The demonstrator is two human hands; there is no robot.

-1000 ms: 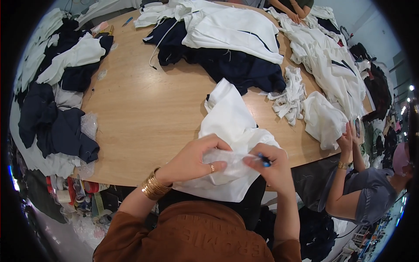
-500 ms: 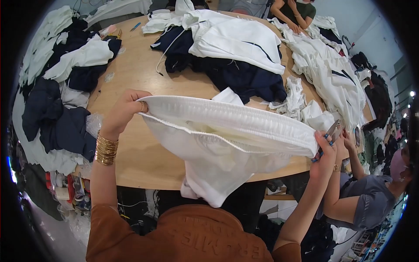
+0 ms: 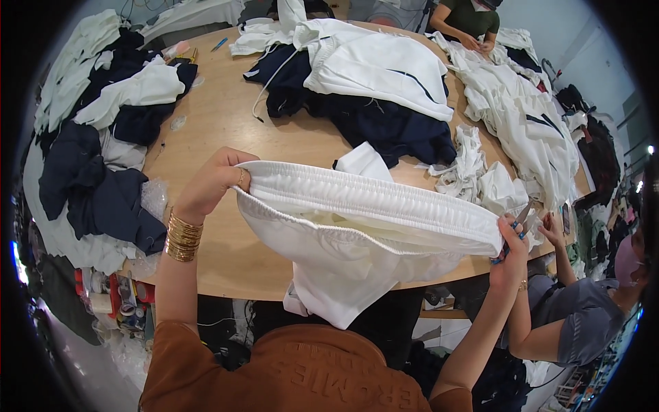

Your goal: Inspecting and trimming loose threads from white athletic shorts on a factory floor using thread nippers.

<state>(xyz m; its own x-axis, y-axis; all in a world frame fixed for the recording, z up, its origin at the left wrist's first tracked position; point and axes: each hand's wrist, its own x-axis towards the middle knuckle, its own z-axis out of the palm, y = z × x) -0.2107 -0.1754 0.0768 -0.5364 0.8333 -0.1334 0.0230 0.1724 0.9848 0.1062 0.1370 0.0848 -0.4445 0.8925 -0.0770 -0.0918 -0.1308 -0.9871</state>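
My left hand [image 3: 223,178] grips a white gathered-fabric waistband [image 3: 371,200] stretched toward three-thirty, where my right hand [image 3: 511,255] grasps it and blue-handled scissors [image 3: 524,215].

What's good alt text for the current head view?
A person's left hand and right hand hold open the gathered waistband of a white garment at a wooden table, the right also holding scissors; white and navy clothes lie beyond.

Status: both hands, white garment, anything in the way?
Left hand: gripping one end of waistband. Right hand: gripping the other, plus blue-handled scissors. White garment: waistband spread between, body hanging below. Co-worker's hand shows near the blades; gap unclear.
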